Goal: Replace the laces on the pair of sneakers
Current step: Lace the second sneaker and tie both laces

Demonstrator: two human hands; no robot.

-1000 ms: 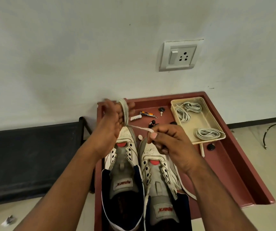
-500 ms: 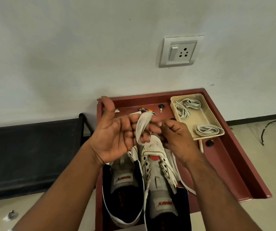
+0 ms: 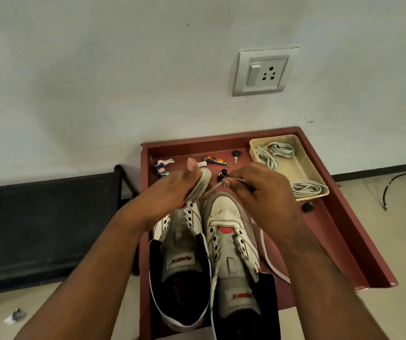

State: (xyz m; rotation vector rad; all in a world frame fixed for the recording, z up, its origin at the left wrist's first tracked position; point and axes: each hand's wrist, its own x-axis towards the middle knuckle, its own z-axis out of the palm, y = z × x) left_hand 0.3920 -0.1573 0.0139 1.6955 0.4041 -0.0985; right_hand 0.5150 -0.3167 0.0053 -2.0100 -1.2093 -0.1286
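My left hand (image 3: 172,190) has its fingers (image 3: 193,165) wrapped in coils of worn off-white flat lace (image 3: 203,181); my right hand (image 3: 258,190) pinches its free end above the two unlaced white-and-grey leather sneakers (image 3: 226,231) on the maroon metal tray table (image 3: 339,231). Beyond my knuckles lie keys (image 3: 235,155), a small doll keychain (image 3: 161,169), and a beige plastic tray (image 3: 302,168) with bundled laces (image 3: 306,187).

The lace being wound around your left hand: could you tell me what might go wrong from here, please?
1. The coil of lace sits near the fingertips of the left hand; it may slip off and unravel.
2. The right hand only pinches the free end, which could pull out of that grip.
3. The hands hover above small items such as the nail clipper; a dropped lace could snag there.
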